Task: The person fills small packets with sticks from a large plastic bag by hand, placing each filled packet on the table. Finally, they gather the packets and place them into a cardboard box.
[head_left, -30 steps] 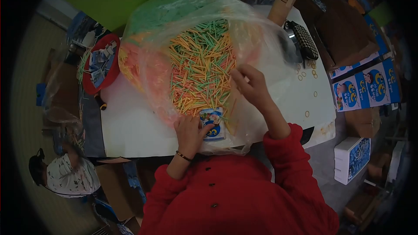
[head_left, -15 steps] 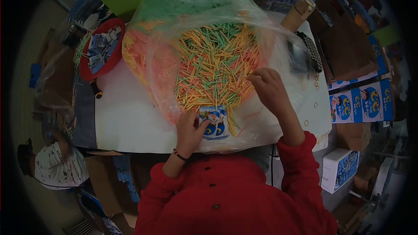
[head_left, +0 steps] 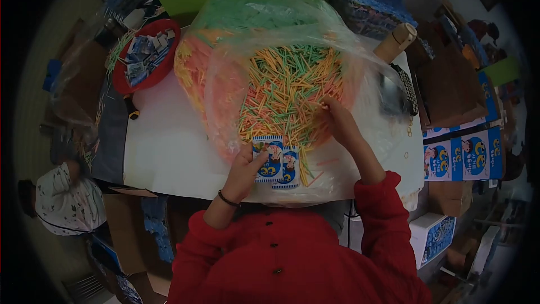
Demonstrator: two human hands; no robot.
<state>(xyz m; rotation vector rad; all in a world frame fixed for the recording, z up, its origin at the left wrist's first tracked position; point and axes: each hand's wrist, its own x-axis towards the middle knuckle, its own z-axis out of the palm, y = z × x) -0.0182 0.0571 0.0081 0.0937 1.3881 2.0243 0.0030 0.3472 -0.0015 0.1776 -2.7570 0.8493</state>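
Through the head camera I watched the left hand (head_left: pixel 241 170) holding a blue-and-white cartoon packet (head_left: pixel 268 159), thumb across its face, fingers mostly hidden behind. A second packet (head_left: pixel 289 175) lay partly beneath it, showing to the lower right. I could not tell whether either packet was sealed along the top.

The right hand (head_left: pixel 340 123) was at the right edge of a heap of thin coloured sticks (head_left: pixel 289 87), its grip narrow, thumb and fingertips drawn close together; I could not tell whether anything was pinched between them. The step in hand looked to me like picking among the sticks while the left hand steadied the packet. Any next move there, I judged, called for a light touch, since such slender sticks might snap.

The sticks, green, orange, pink and yellow, filled the mouth of a clear plastic bag (head_left: pixel 225 87) spread over a white desk (head_left: pixel 154 129). Farther left stood a red basin (head_left: pixel 163 73) of small packets; far right, a tan flask (head_left: pixel 397 43). Beyond the desk were printed boxes (head_left: pixel 466 156) on the right and a person in a patterned white top (head_left: pixel 70 200) on the left.
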